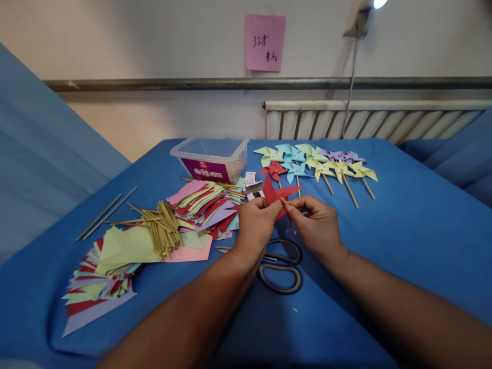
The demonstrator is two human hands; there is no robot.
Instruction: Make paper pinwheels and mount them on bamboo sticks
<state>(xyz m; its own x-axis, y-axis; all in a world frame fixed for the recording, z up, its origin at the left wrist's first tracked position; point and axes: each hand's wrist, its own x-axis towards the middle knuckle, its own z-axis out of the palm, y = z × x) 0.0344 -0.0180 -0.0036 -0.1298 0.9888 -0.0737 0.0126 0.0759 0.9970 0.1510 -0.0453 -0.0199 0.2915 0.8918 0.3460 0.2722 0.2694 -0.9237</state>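
Above the middle of the blue-covered table, my left hand (255, 220) is closed on a red paper pinwheel (273, 192), its folded blades sticking up past the fingers. My right hand (317, 220) pinches a short thin wooden stick (283, 200) whose end meets the pinwheel's centre. Fingers hide most of that joint, so I cannot tell how the two are fastened. Below the hands lie scissors with dark handles (282, 266), partly covered by my left wrist. Small white boxes (251, 185) stand just behind my left hand.
Finished pinwheels on sticks (330, 164) lie at the back right. To the left are fanned stacks of coloured paper (102, 279), a bundle of short sticks (163, 228) and two longer sticks (109, 212). A clear plastic tub (211, 154) stands behind them, near the radiator (369, 120).
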